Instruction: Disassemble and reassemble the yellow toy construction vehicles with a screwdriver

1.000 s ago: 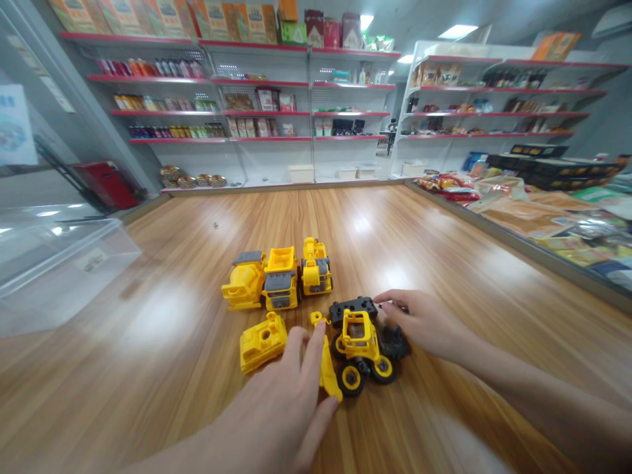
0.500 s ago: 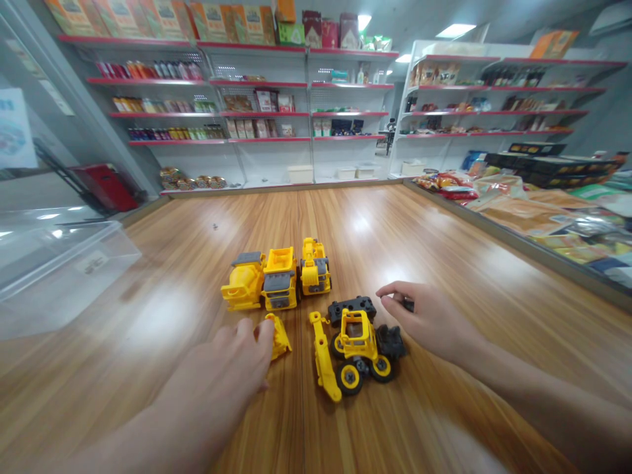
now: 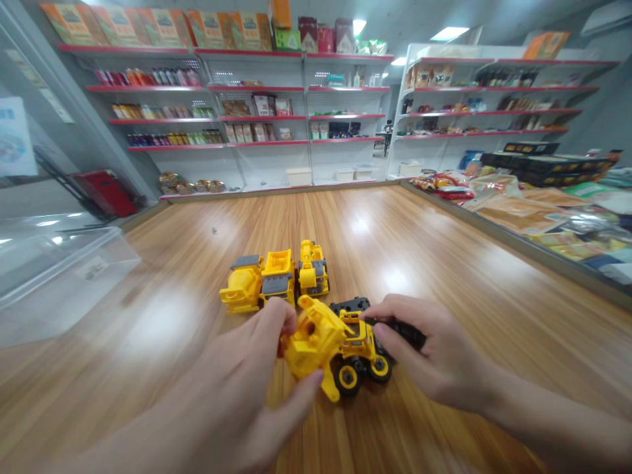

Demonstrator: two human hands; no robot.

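Note:
My left hand (image 3: 247, 375) holds a yellow plastic toy-truck part (image 3: 316, 342) with a round hole, raised off the table between thumb and fingers. In my right hand (image 3: 434, 349), thumb and fingers close around a black stick-like tool (image 3: 407, 332), whose tip I cannot make out. Between the hands stands a partly built yellow toy truck (image 3: 363, 345) with black tyres and yellow hubs. A black perforated base piece (image 3: 351, 305) lies behind it. The held part covers most of a long yellow toy arm (image 3: 330, 390); its lower end shows.
Behind my left hand stand a yellow toy cement mixer (image 3: 243, 284), a toy dump truck (image 3: 278, 270) and another yellow toy vehicle (image 3: 313, 268). A clear plastic bin (image 3: 103, 263) is at the left. Packaged goods (image 3: 518, 210) lie beyond the table's right edge.
My left hand has lifted the yellow part from the table and brought it right, beside the toy truck. My right hand has moved slightly down and in, showing more of the black tool.

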